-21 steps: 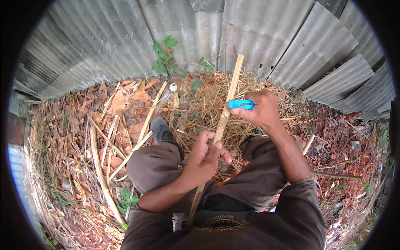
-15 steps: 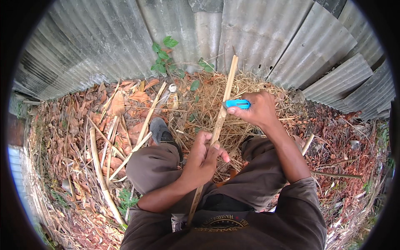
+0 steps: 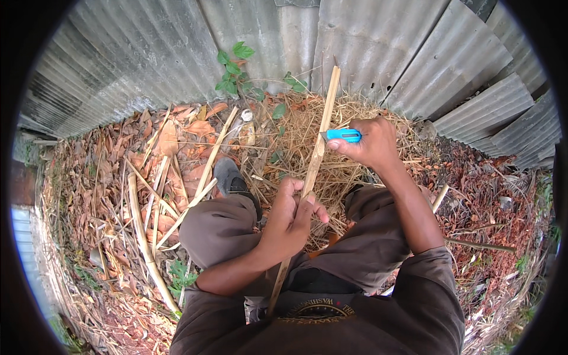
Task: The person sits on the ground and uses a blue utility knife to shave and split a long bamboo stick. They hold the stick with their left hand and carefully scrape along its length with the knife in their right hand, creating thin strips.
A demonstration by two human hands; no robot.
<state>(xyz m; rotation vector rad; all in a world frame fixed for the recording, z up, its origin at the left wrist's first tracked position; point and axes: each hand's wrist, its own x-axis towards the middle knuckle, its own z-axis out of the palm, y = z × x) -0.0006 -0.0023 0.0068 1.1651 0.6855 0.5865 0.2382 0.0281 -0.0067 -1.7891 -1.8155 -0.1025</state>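
A long, pale bamboo strip (image 3: 330,103) runs from my lap up and away, its far end near the metal wall. Around its middle, my left hand (image 3: 291,214) grips it between thumb and fingers. Farther up, my right hand (image 3: 373,142) is closed on a blue utility knife (image 3: 345,135). The knife's blade meets the strip's right edge, and a thin curl of shaving stands up beside it. Between my two hands the strip's face looks freshly scraped and uneven. Its lower end passes under my left wrist toward my shirt.
Corrugated metal sheets (image 3: 378,47) form a wall in front. A thick bamboo pole (image 3: 142,231) and several split strips (image 3: 218,145) lie on dry leaves at left. Straw-like shavings (image 3: 296,136) cover the ground ahead. A small green plant (image 3: 234,71) grows by the wall.
My right hand with the utility knife has moved slightly up along the strip, and a shaving now curls at the blade. My left hand keeps its grip. The view has shifted slightly.
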